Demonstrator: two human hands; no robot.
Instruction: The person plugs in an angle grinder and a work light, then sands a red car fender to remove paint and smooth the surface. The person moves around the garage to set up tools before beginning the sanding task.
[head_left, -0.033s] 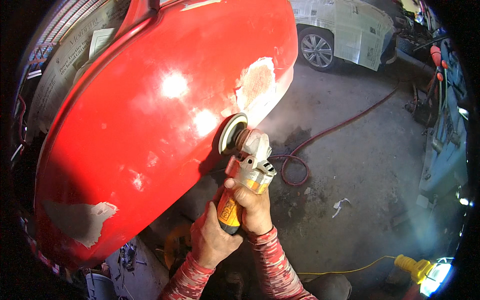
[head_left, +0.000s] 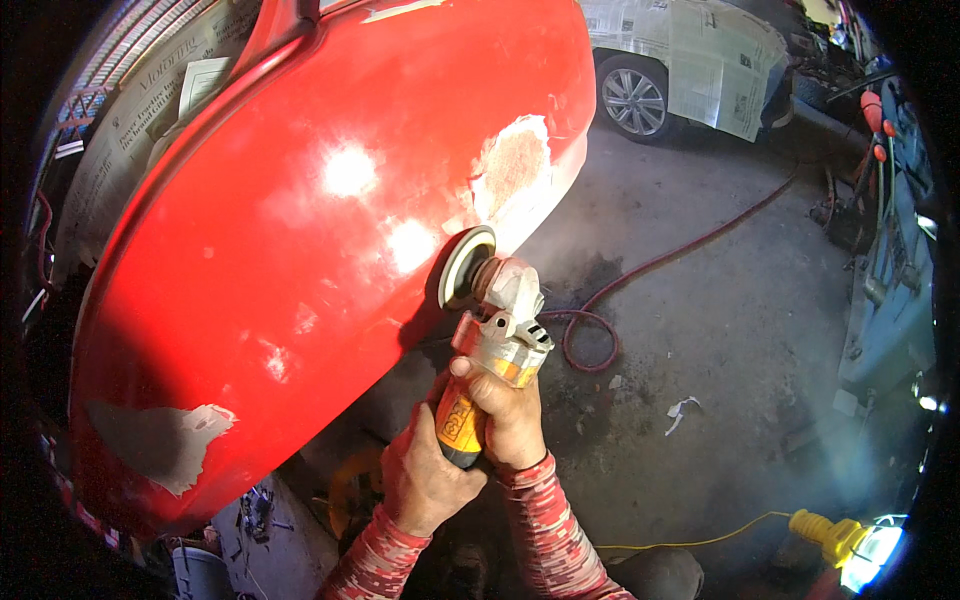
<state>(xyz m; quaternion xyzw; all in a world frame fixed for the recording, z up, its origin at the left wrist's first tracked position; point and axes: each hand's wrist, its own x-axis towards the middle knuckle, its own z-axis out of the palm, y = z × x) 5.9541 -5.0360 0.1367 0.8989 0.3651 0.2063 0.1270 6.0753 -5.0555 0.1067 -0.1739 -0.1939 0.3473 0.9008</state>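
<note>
Both of my hands are closed on an angle grinder (head_left: 512, 345) with a yellow and black body and a dusty grey head. My left hand (head_left: 428, 478) wraps the rear of the body. My right hand (head_left: 514, 425) grips just behind the head, its thumb over the top. The round sanding disc (head_left: 466, 268) stands at the lower right edge of a red car body panel (head_left: 260, 240); whether it touches the paint I cannot tell. Just above the disc is a rough bare patch (head_left: 515, 165), and a grey patch (head_left: 165, 440) shows at the panel's lower left.
A dark red hose (head_left: 690, 232) loops on the concrete floor (head_left: 640, 480). A lit yellow work lamp (head_left: 840, 540) lies at lower right on a yellow cord. A paper-covered car (head_left: 725, 70) stands behind; newspaper (head_left: 130, 140) hangs at far left. A white bucket (head_left: 203, 573) sits below the panel.
</note>
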